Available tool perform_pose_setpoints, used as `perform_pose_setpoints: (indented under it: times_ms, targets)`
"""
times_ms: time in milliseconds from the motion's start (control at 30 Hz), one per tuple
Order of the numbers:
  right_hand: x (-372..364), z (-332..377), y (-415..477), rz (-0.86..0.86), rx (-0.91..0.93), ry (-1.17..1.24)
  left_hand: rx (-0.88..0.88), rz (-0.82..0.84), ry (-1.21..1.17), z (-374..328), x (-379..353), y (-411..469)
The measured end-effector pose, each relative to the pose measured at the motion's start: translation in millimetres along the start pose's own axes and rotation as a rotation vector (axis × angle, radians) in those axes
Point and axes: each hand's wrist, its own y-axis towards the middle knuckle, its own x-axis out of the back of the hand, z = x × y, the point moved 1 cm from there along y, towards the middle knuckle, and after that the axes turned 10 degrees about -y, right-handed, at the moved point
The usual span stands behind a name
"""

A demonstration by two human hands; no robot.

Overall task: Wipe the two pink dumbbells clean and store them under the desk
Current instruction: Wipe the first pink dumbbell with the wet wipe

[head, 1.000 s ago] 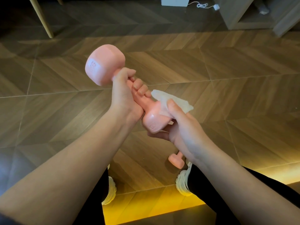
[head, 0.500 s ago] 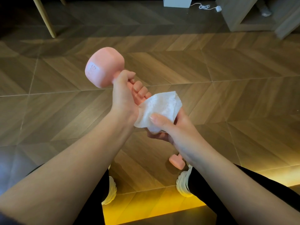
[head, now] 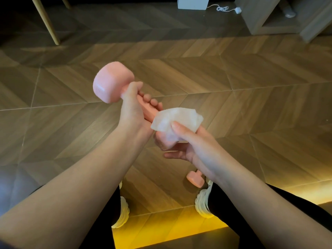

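My left hand (head: pixel 133 112) grips the handle of a pink dumbbell (head: pixel 112 82), held tilted above the floor with one head up and to the left. My right hand (head: pixel 194 146) presses a white wipe (head: pixel 177 119) over the dumbbell's lower head, which the wipe and my fingers mostly cover. A second pink dumbbell (head: pixel 195 178) lies on the wooden floor beside my right shoe, partly hidden behind my right wrist.
Wooden chevron floor (head: pixel 251 90) all around. A light wooden furniture leg (head: pixel 47 20) stands at the far left, a white box (head: pixel 193 2) and white cable (head: pixel 226 9) at the far middle, grey-brown furniture (head: pixel 280 17) at the far right. My white shoes (head: pixel 203 203) are below.
My right hand has slid the wipe around the lower head of the dumbbell, first beside it, then covering it, now over its top with part of the pink showing. The dumbbell stays in my left hand.
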Motion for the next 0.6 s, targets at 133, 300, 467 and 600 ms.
perform_pose_setpoints:
  times_ms: [133, 300, 467, 600]
  targets:
    - [-4, 0, 4, -0.1, 0.01, -0.05, -0.01, -0.004, 0.004, 0, 0, 1]
    - [-2, 4, 4, -0.087, 0.001, 0.027, -0.029, 0.054, -0.002, 2, -5, 1]
    - [3, 5, 1, 0.107, 0.044, 0.036, -0.03, 0.046, 0.028, -2, -1, 3]
    - [-5, -2, 4, -0.045, 0.007, -0.042, -0.022, 0.044, 0.079, 1, 5, 2]
